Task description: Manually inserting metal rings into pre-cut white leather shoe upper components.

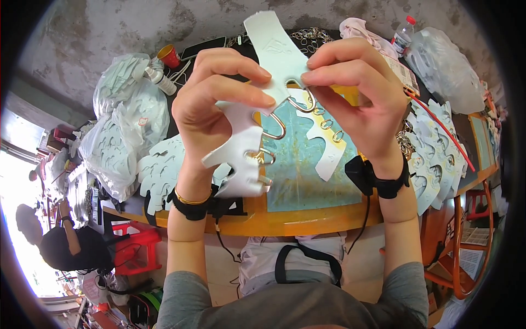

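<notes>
Both hands hold up a white, leather-like cut piece with a scalloped edge, above the table. My left hand is closed on its middle, fingers and thumb pinching the material. My right hand pinches its right edge, close to a silver metal ring. Further silver rings hang along the scalloped side of the lower part. The right fingertips partly hide the top of the nearest ring. Beneath my hands lies a similar white piece with several rings on it, on a blue-green mat.
White cut pieces are heaped at the left and right. Plastic bags bulge at the left. Loose rings lie at the back. A red cup, a white bottle and a red stick are around the edges.
</notes>
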Action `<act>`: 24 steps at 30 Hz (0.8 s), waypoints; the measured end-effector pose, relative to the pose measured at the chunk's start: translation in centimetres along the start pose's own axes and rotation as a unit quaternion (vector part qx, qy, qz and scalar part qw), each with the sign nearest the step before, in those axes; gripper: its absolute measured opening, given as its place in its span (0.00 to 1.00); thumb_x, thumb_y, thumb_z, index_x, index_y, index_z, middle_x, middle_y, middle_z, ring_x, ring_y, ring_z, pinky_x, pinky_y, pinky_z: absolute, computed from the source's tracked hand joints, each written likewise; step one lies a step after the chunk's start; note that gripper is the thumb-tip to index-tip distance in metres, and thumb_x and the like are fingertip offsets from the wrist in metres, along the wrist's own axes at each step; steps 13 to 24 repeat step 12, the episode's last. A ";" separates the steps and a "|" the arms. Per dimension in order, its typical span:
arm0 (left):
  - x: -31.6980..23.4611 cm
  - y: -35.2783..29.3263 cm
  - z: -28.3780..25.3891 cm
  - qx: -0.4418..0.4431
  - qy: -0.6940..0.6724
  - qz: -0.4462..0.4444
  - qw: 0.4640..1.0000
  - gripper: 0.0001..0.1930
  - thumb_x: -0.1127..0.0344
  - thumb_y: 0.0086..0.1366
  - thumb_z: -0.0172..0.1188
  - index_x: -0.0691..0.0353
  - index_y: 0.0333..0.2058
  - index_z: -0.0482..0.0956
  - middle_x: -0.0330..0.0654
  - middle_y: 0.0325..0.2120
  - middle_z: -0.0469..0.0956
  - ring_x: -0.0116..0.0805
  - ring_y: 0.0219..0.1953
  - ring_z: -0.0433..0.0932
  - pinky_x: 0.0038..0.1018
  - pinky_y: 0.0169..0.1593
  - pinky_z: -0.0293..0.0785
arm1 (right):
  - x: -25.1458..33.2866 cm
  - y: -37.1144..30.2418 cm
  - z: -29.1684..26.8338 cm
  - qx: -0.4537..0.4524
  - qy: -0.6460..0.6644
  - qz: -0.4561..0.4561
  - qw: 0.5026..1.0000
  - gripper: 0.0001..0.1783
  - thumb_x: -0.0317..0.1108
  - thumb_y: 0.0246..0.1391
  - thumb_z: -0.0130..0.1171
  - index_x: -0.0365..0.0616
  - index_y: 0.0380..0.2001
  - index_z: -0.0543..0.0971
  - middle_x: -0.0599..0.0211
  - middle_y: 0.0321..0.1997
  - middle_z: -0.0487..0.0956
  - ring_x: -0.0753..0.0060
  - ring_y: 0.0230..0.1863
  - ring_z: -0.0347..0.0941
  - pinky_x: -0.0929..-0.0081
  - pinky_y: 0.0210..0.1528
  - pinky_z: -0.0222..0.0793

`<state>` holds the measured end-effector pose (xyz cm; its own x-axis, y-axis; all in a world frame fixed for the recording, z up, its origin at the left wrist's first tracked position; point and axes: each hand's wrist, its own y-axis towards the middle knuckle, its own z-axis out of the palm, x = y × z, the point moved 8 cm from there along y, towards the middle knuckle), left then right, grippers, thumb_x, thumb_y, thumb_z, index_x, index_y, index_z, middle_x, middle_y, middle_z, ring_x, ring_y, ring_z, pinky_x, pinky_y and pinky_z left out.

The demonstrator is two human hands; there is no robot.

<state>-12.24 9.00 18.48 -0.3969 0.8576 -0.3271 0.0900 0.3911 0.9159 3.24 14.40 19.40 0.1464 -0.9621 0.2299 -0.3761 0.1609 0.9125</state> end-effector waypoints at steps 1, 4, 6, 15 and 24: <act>-0.3 0.0 -0.1 -0.003 0.023 0.017 1.000 0.15 0.77 0.33 0.68 0.56 0.24 0.81 0.39 0.32 0.77 0.35 0.37 0.72 0.27 0.41 0.67 | 0.1 0.1 0.0 -0.005 0.000 -0.009 1.000 0.14 0.13 0.37 0.63 0.39 0.30 0.79 0.62 0.36 0.76 0.72 0.36 0.73 0.80 0.37 0.70; -0.6 0.1 -0.8 0.002 0.056 0.048 0.997 0.14 0.78 0.30 0.66 0.54 0.22 0.81 0.37 0.31 0.77 0.35 0.37 0.72 0.26 0.40 0.67 | 0.2 0.1 0.0 -0.010 -0.002 -0.020 1.000 0.14 0.12 0.36 0.62 0.39 0.30 0.78 0.63 0.36 0.76 0.73 0.35 0.73 0.80 0.37 0.69; -0.5 0.1 -0.8 0.007 0.066 0.047 0.997 0.14 0.78 0.31 0.66 0.54 0.21 0.81 0.37 0.31 0.77 0.35 0.37 0.72 0.26 0.40 0.67 | 0.2 0.0 0.1 -0.011 -0.006 -0.023 1.000 0.14 0.12 0.36 0.62 0.39 0.30 0.78 0.62 0.36 0.76 0.73 0.35 0.73 0.81 0.36 0.69; 0.3 0.9 1.6 0.019 0.017 0.002 1.000 0.14 0.80 0.33 0.64 0.53 0.21 0.81 0.36 0.32 0.79 0.36 0.40 0.73 0.28 0.44 0.67 | 1.2 0.2 -2.1 -0.018 -0.139 -0.045 0.989 0.15 0.18 0.35 0.65 0.49 0.29 0.80 0.67 0.41 0.77 0.67 0.43 0.71 0.72 0.47 0.68; 0.3 0.9 1.6 0.019 0.017 0.002 1.000 0.14 0.80 0.33 0.64 0.53 0.21 0.81 0.36 0.32 0.79 0.36 0.40 0.73 0.28 0.44 0.67 | 1.2 0.2 -2.1 -0.018 -0.139 -0.045 0.989 0.15 0.18 0.35 0.65 0.49 0.29 0.80 0.67 0.41 0.77 0.67 0.43 0.71 0.72 0.47 0.68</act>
